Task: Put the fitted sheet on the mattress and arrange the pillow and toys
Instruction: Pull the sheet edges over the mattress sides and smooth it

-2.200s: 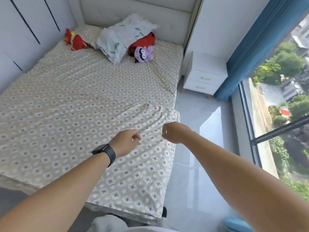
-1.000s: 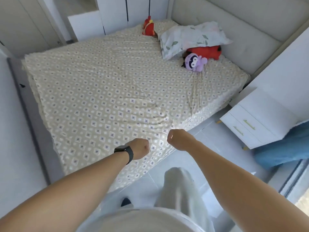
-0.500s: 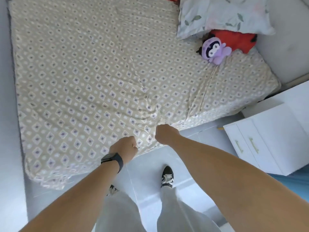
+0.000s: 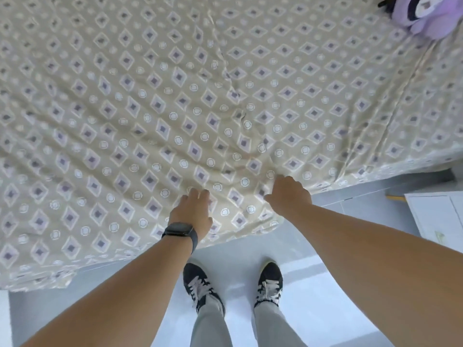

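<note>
The fingers (image 4: pixel 200 195) of the left hand (image 4: pixel 191 214) now lie straight and flat on the fitted sheet (image 4: pixel 175 108), pressing it down near the bed's side edge. The right hand (image 4: pixel 288 194) is just beside it, and its fingers (image 4: pixel 271 195) bend down into the cloth; it is hard to tell if they pinch it or only push it. Half a second ago both hands were closed fists pulling the sheet's edge. Now they have let go of that pull, so it looks like the pulling part is over and the smoothing has begun. The sheet covers the top of the bed and hangs over the side above the floor (image 4: pixel 250 256). It is beige with little diamonds and rings, and it has many wrinkles around the hands. A purple toy (image 4: pixel 421 13) sits on the sheet at the far right corner.
</note>
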The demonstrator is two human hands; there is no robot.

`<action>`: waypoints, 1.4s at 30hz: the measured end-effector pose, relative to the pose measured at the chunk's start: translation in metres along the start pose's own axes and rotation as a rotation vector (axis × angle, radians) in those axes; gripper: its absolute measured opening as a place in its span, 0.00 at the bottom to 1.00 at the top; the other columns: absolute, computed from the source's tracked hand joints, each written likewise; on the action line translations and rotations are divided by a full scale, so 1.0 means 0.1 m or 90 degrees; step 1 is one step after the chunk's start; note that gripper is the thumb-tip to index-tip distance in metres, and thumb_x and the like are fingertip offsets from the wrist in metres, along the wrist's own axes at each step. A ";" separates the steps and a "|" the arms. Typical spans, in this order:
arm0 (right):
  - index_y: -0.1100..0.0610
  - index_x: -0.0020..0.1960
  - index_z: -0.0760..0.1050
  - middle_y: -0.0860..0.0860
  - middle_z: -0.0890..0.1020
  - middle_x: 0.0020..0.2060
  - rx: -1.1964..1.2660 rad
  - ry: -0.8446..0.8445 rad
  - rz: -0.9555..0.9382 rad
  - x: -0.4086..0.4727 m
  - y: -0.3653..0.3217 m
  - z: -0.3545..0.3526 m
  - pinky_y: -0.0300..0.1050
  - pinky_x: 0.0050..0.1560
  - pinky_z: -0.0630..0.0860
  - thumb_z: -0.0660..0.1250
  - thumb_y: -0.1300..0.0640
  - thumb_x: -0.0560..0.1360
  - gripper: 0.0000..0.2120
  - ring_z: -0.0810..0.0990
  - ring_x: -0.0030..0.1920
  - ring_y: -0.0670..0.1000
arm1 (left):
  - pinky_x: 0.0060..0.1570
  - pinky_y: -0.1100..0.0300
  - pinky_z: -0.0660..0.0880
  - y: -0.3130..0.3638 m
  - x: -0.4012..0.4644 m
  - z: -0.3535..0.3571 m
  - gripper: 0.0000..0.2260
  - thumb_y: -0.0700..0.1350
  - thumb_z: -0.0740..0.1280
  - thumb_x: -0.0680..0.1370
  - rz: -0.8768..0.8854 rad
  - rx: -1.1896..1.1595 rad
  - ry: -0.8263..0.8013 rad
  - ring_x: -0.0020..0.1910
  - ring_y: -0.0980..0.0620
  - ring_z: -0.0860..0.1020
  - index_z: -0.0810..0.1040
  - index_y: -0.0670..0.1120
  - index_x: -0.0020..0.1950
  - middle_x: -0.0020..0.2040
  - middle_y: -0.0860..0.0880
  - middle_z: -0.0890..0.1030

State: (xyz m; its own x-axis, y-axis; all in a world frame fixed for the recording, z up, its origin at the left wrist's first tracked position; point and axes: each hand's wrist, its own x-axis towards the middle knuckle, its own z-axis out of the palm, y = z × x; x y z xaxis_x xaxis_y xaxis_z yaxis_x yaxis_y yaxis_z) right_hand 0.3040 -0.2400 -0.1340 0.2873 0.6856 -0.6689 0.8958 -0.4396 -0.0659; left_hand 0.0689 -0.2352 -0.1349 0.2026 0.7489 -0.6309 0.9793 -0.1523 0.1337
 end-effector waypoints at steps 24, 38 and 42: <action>0.45 0.53 0.71 0.48 0.76 0.51 0.109 -0.167 0.108 -0.02 0.31 0.50 0.55 0.57 0.61 0.48 0.47 0.84 0.14 0.72 0.56 0.54 | 0.45 0.56 0.71 -0.04 0.03 -0.06 0.04 0.39 0.64 0.79 0.100 0.160 -0.192 0.50 0.45 0.79 0.74 0.48 0.49 0.50 0.46 0.78; 0.53 0.64 0.74 0.53 0.77 0.61 -0.046 -0.120 0.032 -0.04 0.96 -0.60 0.51 0.51 0.69 0.59 0.46 0.81 0.16 0.76 0.61 0.57 | 0.45 0.55 0.74 0.99 0.04 -0.11 0.12 0.59 0.64 0.80 0.188 0.078 -0.193 0.45 0.51 0.76 0.72 0.52 0.47 0.47 0.52 0.77; 0.53 0.59 0.74 0.52 0.77 0.57 -0.064 -0.085 0.034 -0.30 1.80 -1.28 0.50 0.50 0.69 0.58 0.44 0.81 0.15 0.77 0.59 0.57 | 0.45 0.56 0.74 1.98 -0.11 -0.40 0.12 0.60 0.64 0.80 0.221 0.004 -0.169 0.44 0.51 0.77 0.76 0.52 0.50 0.44 0.55 0.77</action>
State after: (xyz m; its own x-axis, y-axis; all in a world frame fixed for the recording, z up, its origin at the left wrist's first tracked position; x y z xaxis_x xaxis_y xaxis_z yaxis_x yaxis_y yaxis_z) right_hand 0.5002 -0.2660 -0.0312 0.2938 0.5772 -0.7619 0.9117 -0.4086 0.0421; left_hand 0.2604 -0.2482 -0.0711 0.5132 0.4605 -0.7243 0.8526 -0.3701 0.3688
